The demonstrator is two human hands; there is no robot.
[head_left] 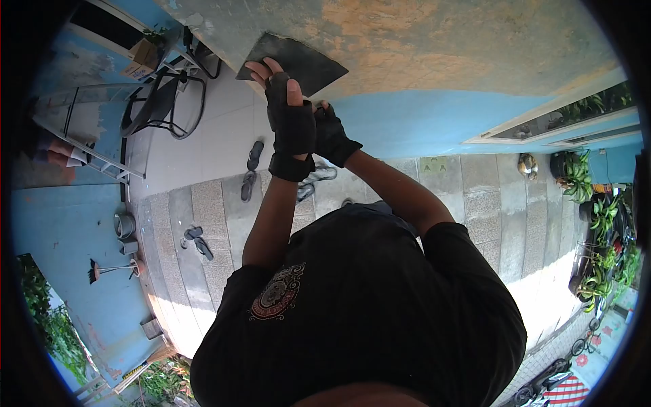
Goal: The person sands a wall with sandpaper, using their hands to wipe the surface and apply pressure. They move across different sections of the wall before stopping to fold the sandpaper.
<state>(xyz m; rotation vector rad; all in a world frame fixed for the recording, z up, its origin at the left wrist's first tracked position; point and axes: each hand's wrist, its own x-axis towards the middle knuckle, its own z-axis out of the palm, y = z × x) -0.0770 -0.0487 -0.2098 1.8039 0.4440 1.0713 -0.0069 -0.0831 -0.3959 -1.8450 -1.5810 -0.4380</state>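
Note:
My left hand [290, 122], in a black fingerless glove, reaches up to a painted wall. Its fingers lie on a dark, flat, four-cornered sheet [319, 68] that looks like sandpaper, holding it against the wall. My right hand [332, 136], gloved the same way, is just below and right of the left one, near the sheet's lower edge. Its thumb shows and the hand looks closed; its other fingers are mostly hidden. Around the sheet the wall [407, 41] is grey with worn orange-brown patches, and light blue farther down.
On the paved floor [475, 183] lie several sandals [255, 154]. A black chair [163, 105] and a metal ladder [88, 146] stand at the left. A broom [112, 270] is by the left wall. Potted plants [576, 176] line the right, beyond a window [542, 122].

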